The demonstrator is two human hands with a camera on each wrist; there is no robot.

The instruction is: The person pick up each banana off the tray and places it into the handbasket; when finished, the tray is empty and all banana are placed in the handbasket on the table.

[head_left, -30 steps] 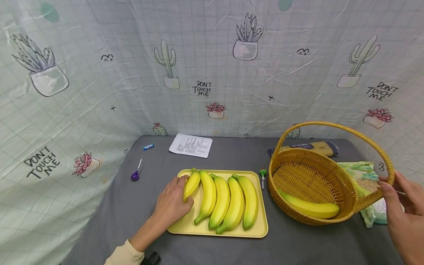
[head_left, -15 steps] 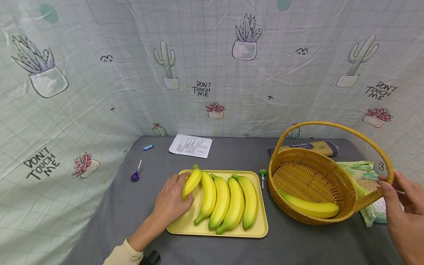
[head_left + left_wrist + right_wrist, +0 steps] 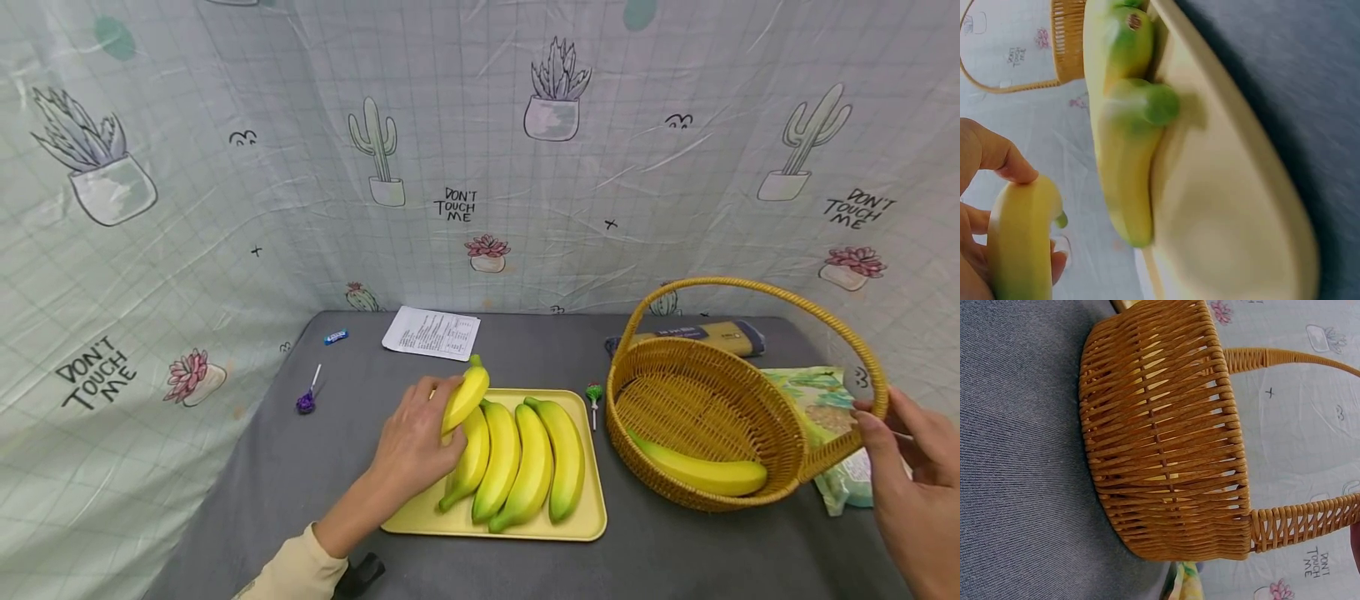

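Near the left edge of the yellow tray, the left hand reaches in from the near side and grips a banana above it, long axis slanting away rightward, green tip farthest, while a narrow gap holding a lollipop parts tray from basket, whose handle the right hand pinches.

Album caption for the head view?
Left hand holds curved yellow banana above rectangular yellow tray; right hand grips woven brown basket handle.

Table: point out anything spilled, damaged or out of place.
Nothing looks spilled or damaged. Four bananas lie side by side in the tray, and another banana lies in the basket. Perhaps odd: a green lollipop lies loose between tray and basket, stray candy beside fruit.
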